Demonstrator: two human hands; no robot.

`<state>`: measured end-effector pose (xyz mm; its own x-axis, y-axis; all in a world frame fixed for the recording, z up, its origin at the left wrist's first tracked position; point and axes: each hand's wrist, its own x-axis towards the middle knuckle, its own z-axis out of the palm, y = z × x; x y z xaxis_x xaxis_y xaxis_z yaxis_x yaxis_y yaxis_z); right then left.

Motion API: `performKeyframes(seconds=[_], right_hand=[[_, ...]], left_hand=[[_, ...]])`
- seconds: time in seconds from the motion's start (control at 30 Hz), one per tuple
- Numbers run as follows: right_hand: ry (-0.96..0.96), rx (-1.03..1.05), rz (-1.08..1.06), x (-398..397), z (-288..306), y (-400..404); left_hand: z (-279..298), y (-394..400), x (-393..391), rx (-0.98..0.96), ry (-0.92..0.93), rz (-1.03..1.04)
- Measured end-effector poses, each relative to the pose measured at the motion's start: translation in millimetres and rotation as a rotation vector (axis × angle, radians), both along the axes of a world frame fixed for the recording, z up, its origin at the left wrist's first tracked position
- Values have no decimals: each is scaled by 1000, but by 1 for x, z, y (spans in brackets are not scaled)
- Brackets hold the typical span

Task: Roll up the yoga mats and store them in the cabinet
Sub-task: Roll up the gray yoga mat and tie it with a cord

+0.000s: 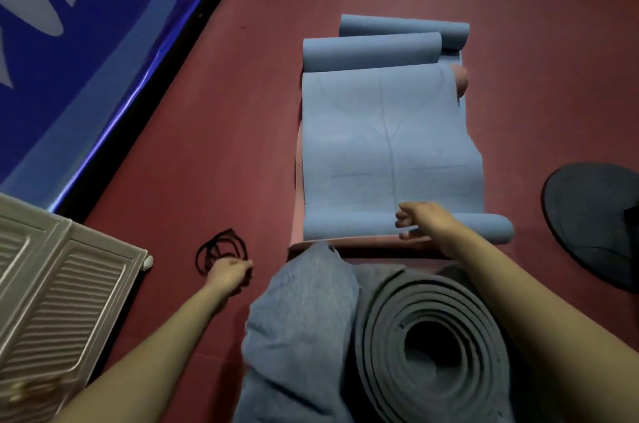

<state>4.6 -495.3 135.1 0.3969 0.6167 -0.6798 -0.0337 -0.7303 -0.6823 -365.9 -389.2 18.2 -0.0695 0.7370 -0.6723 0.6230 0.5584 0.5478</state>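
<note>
A blue yoga mat (387,145) lies half unrolled on the red floor, curled at its near and far ends. A second blue roll (404,26) lies behind it, and a pink mat (461,78) shows underneath. My right hand (420,218) rests on the near rolled end of the blue mat, fingers bent over it. My left hand (230,272) pinches a black cord (221,248) lying on the floor. A rolled dark grey mat (428,346) stands close to me, its spiral end facing up. The white louvred cabinet (55,291) is at the lower left.
A blue banner with white lettering (69,42) runs along the left wall. A black round disc (594,222) lies on the floor at the right. My knee in blue jeans (297,329) is beside the grey roll.
</note>
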Motion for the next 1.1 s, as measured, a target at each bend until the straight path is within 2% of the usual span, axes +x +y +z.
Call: performKeyframes(seconds=[0.13,0.2,0.33,0.43,0.6,0.8,0.93,1.1], right_hand=[[-247,-173,363,0,-49,42],[-308,-191,465,-4,-61,61],[-373,-205,613,-13,-79,91],[-377,-195,702,-21,-82,105],[-308,-137,721,-37,-68,120],[-237,-84,720,-50,-71,131],[-230,-80,724,-51,-73,133],[-293,-89,720,-47,-77,139]], left_hand=[[-67,23,-40,-107,294,-168],[-93,38,-47,-138,391,-246],[-125,65,-34,-152,471,-317],[-160,84,-31,-207,492,-289],[-215,103,-27,-177,506,-155],[-263,109,-21,-169,553,-178],[-260,112,-22,-92,593,-163],[-222,130,-33,98,616,-298]])
